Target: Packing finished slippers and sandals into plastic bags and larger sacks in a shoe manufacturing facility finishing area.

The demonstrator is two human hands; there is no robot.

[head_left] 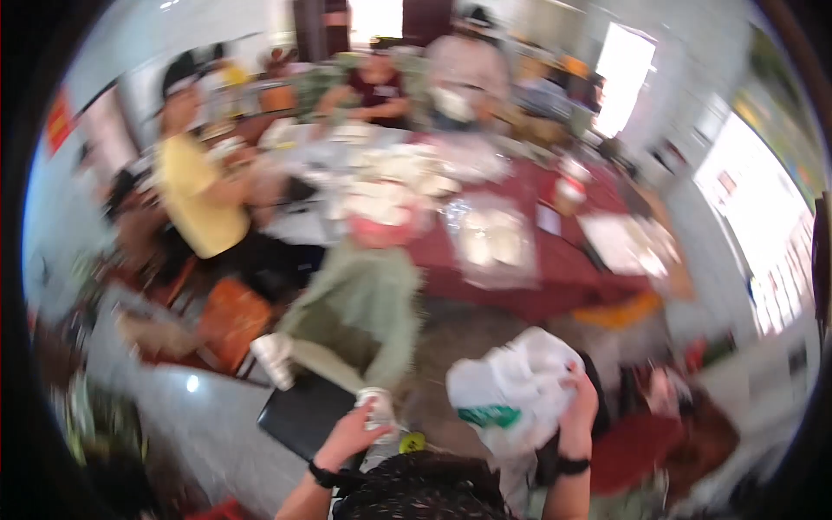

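Mostly white, wrinkly bag [516, 381], partly green

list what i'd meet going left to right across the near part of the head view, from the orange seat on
Orange seat, black flat object, left hand, white plastic bag, right hand, dark red surface.

The right hand [580, 411] grips a white plastic bag [516, 381], left of its fingers. Beyond the left hand's [348, 434] fingers spreads a green sack [364, 299].
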